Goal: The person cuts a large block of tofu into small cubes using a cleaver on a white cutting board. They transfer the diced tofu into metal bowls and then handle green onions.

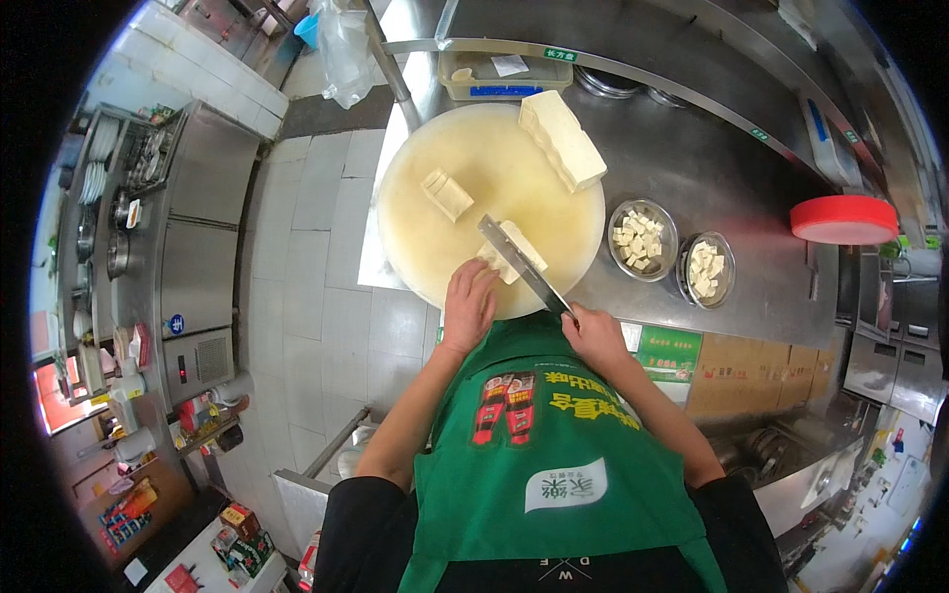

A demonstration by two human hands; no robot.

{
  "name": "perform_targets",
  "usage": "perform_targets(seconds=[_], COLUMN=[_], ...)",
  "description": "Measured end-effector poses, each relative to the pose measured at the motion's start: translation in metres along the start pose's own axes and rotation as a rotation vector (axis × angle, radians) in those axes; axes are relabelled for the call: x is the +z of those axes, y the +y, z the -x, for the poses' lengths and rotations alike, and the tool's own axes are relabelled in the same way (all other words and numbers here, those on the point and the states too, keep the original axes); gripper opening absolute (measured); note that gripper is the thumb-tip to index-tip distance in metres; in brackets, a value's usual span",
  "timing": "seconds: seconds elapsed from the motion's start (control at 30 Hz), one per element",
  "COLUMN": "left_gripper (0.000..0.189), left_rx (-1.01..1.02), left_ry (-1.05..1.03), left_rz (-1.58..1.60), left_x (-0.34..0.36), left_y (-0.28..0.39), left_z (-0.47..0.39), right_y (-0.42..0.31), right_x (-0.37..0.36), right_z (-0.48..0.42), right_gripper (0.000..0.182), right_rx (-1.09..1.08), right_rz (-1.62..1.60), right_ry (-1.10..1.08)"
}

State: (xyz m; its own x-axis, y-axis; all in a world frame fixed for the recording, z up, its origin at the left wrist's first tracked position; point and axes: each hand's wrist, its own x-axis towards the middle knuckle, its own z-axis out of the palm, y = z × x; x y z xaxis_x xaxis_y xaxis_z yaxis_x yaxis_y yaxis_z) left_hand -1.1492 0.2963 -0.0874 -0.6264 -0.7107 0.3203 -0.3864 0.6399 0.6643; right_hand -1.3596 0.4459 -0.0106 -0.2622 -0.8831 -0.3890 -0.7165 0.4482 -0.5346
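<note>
My right hand (pixel 595 337) grips the handle of a kitchen cleaver (pixel 525 265). Its blade lies across a slab of tofu (pixel 528 241) on a round, pale cutting board (pixel 415 244). Against the slab's near left side rest the fingertips of my left hand (pixel 472 302). Further left on the board sits a smaller tofu piece (pixel 447 194) with cut lines at one end. A large tofu block (pixel 563 141) lies at the board's far right edge. Beside the board stand two metal bowls of tofu cubes, a nearer bowl (pixel 643 241) and a farther bowl (pixel 706 269).
The board rests on a stainless steel table (pixel 764 296) below a steel shelf edge (pixel 630 63). Behind the board is a plastic container (pixel 506 76). A red round lid (pixel 844 220) is at the right. Cardboard boxes (pixel 749 370) stand under the table. Steel cabinets (pixel 204 259) line the left.
</note>
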Motion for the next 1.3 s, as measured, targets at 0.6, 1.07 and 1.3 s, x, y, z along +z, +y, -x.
perform_targets(seconds=[0.6, 1.07, 1.3], left_gripper=[0.043, 0.047, 0.052], left_rx=[-0.239, -0.752, -0.941], left_ry=[0.068, 0.274, 0.292], left_rz=[0.118, 1.003, 1.336], left_x=[0.008, 0.043, 0.042], left_y=[0.007, 0.021, 0.012], left_z=[0.013, -0.014, -0.038], right_y=[0.046, 0.087, 0.076], right_x=[-0.001, -0.003, -0.014], right_z=[-0.042, -0.040, -0.051], right_gripper=[0.027, 0.029, 0.030], right_rx=[0.123, 0.171, 0.081], right_rz=[-0.736, -1.553, -1.580], right_ry=[-0.391, -0.708, -0.839])
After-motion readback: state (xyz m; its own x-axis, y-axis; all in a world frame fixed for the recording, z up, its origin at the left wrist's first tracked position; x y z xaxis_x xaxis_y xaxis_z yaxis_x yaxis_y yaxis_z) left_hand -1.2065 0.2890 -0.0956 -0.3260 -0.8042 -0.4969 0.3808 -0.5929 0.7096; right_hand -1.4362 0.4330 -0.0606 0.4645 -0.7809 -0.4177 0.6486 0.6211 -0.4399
